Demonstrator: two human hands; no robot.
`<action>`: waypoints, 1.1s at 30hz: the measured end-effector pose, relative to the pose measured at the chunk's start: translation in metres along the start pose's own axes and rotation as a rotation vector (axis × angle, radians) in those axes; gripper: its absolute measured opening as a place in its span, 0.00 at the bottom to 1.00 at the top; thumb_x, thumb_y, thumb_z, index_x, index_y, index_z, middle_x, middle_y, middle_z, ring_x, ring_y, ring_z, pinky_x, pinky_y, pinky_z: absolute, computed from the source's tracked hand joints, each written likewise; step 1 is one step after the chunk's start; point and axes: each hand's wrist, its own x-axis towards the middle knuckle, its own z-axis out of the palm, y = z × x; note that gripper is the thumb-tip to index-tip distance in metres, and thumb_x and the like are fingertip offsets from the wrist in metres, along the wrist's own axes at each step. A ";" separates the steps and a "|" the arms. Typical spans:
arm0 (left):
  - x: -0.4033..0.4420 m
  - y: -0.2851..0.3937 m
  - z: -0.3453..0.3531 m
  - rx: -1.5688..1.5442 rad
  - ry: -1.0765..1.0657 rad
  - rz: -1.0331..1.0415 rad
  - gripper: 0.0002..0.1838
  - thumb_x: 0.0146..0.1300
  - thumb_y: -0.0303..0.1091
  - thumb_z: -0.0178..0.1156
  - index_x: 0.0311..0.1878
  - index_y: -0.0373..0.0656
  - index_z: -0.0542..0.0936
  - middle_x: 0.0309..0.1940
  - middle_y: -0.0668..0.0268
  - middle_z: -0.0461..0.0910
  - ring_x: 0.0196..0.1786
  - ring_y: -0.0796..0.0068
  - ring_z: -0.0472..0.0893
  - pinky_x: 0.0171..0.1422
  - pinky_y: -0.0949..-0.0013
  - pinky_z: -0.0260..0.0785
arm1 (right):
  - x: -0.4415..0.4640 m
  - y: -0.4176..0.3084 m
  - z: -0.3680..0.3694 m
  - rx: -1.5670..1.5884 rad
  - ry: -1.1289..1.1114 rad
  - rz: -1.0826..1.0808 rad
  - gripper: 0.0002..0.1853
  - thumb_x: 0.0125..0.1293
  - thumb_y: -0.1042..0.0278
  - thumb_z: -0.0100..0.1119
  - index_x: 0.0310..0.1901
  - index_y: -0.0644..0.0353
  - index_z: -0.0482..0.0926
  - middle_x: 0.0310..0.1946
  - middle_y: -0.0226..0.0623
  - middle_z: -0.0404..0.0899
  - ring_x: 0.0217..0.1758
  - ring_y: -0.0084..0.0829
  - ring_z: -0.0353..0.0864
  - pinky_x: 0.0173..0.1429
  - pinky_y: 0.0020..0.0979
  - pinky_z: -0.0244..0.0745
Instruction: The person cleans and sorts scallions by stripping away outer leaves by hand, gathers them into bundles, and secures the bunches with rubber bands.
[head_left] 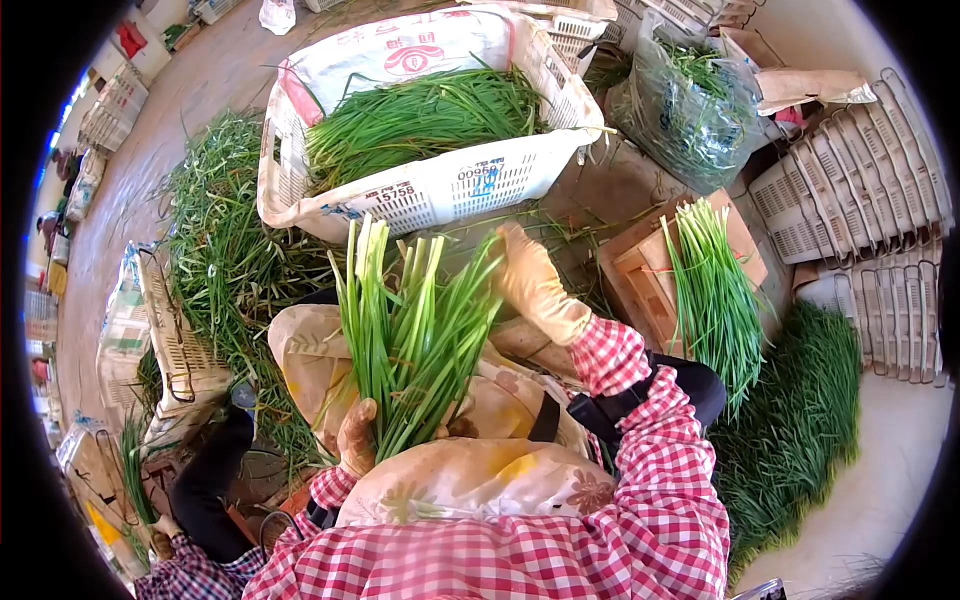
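A loose bunch of garlic chives (405, 340) stands upright over my lap, its pale stalk ends pointing up. My left hand (358, 437), in a stained glove, is closed around the lower leafy part; the bunch hides some of its fingers. At the upper right side of the bunch, my right hand (538, 285), in a tan glove, has its fingers closed on a few blades that lean out toward it. A patterned apron (470, 480) covers my lap beneath the bunch.
Ahead stands a white crate (430, 200) of chives. A chive bundle (712, 290) lies on a wooden stand (635, 275) at right, beside a large chive pile (800, 430). Leaf scraps (225, 220) are heaped left. Another person's hand (163, 530) is at lower left.
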 end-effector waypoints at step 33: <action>-0.010 -0.012 -0.025 0.001 -0.001 0.072 0.36 0.55 0.48 0.62 0.62 0.34 0.66 0.55 0.59 0.74 0.54 0.68 0.75 0.61 0.65 0.67 | 0.008 0.056 -0.099 -0.624 0.093 -0.523 0.12 0.58 0.74 0.52 0.44 0.57 0.76 0.33 0.44 0.78 0.31 0.45 0.80 0.34 0.38 0.77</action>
